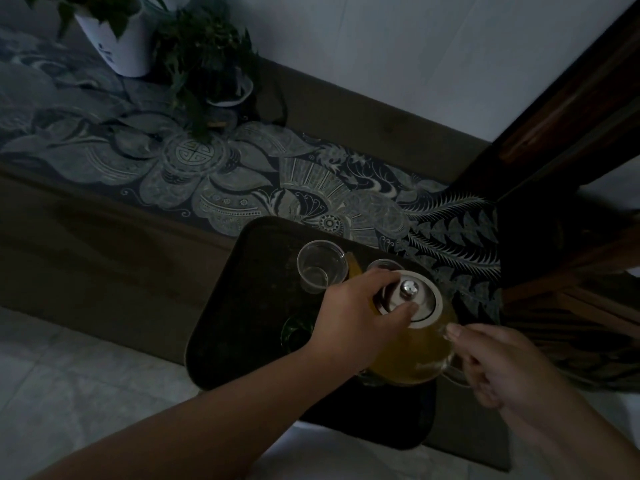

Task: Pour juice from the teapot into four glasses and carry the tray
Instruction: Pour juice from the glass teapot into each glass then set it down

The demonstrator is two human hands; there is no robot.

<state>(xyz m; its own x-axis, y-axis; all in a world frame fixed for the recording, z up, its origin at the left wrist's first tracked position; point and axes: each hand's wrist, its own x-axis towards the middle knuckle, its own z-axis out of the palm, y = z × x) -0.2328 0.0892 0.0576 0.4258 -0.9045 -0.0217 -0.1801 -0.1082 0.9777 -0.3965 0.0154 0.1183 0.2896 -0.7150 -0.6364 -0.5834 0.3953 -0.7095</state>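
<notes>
Dim room, patterned runner (242, 188) over a dark tabletop (86, 244), two potted plants (204, 64) at the far end. Black tray (235, 306) near the tabletop's edge, its near corner seemingly overhanging. Glass teapot (412, 355) of orange juice raised over the tray, spout toward a clear glass (320, 266). Left hand (349, 320), fingers curled, pressing down the metal lid (410, 299). Right hand (502, 362), grip pinching the glass handle. Second glass (384, 265) behind the lid, a darker one (298, 332) under the left wrist. Likely risks: stream missed in poor light, wrist toppling the dark glass, thin handle slipping.
</notes>
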